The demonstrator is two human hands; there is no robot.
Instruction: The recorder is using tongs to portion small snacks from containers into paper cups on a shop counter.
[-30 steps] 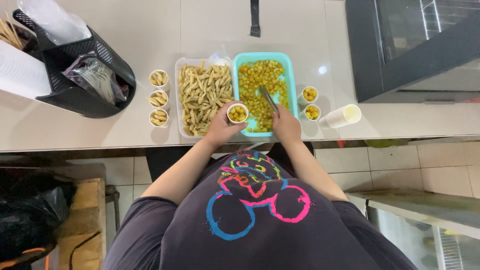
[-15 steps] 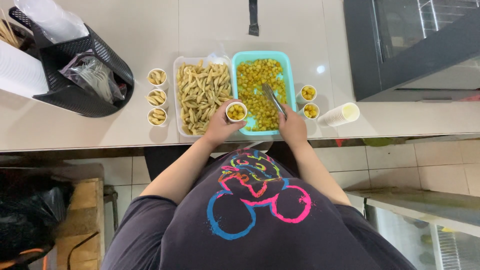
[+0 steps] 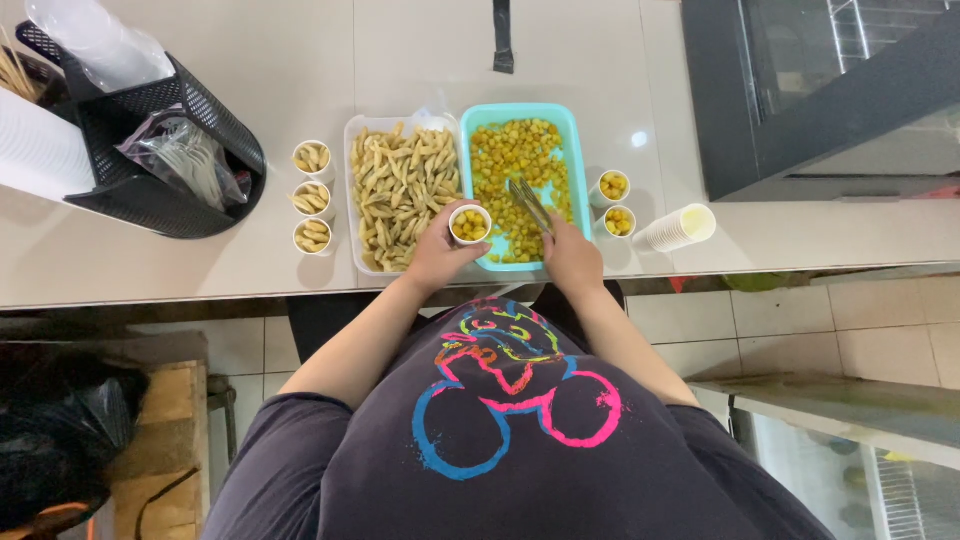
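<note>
My left hand (image 3: pixel 436 256) holds a small white paper cup (image 3: pixel 469 223) partly filled with round golden fried balls, at the near edge between the two trays. My right hand (image 3: pixel 572 262) grips metal tongs (image 3: pixel 529 203) whose tips rest among the fried balls in the turquoise tray (image 3: pixel 573 150). Left of it a clear tray (image 3: pixel 352 190) holds pale fried sticks.
Three filled cups of sticks (image 3: pixel 313 195) stand left of the trays; two cups of balls (image 3: pixel 615 203) and a lying stack of cups (image 3: pixel 679 228) are on the right. A black mesh basket (image 3: pixel 150 165) sits at far left, a dark glass cabinet (image 3: pixel 800 90) at right.
The tongs have shifted slightly within the turquoise tray; the cup in my left hand stays at the tray's edge. The view has drifted a little.
</note>
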